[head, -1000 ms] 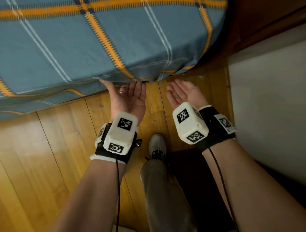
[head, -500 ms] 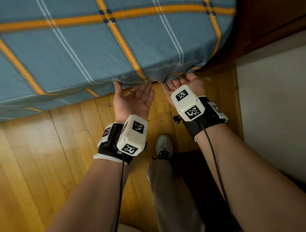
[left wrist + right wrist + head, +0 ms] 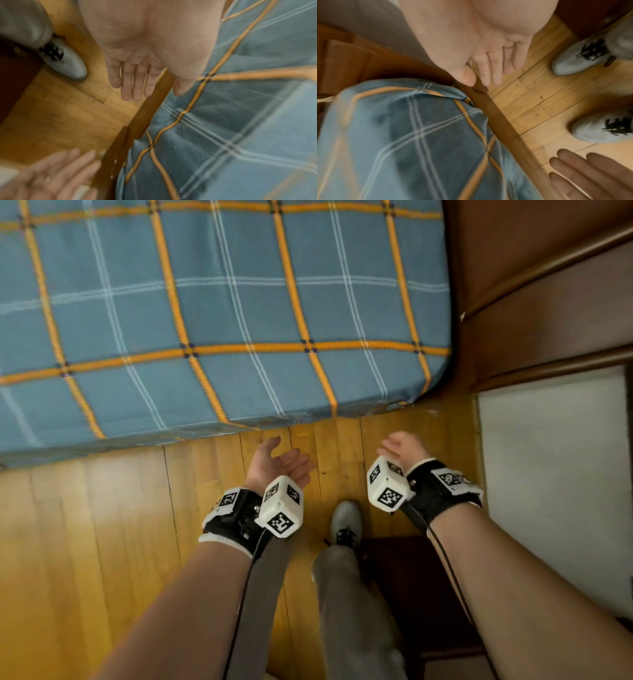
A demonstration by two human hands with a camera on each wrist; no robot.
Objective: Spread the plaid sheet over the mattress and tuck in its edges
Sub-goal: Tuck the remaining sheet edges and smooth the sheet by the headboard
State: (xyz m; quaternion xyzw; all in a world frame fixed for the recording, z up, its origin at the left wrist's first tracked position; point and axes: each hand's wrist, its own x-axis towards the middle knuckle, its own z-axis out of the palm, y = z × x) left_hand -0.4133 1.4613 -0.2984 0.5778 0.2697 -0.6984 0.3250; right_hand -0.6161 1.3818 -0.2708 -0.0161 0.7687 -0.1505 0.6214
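The blue plaid sheet [image 3: 219,313] with orange and white lines lies flat over the mattress, its near side hanging down to the wooden bed rail [image 3: 147,106]. My left hand [image 3: 279,463] hovers palm up over the floor just in front of the bed's edge, fingers straight, holding nothing. My right hand [image 3: 402,446] hovers beside it near the bed's corner, palm up, fingers relaxed and empty. The left wrist view shows the left hand [image 3: 137,75] apart from the sheet [image 3: 240,121]. The right wrist view shows the right hand [image 3: 488,65] above the rail [image 3: 501,121] at the sheet's corner [image 3: 402,128].
A dark wooden headboard or cabinet [image 3: 541,296] stands right of the bed. A white panel [image 3: 555,474] is at the right. I stand on a wooden floor [image 3: 102,542], with grey trousers and grey shoes [image 3: 346,522] below my hands.
Both hands have drawn back from under the sheet's lower edge and now hang free over the floor. The view has risen, showing more of the bed's top.
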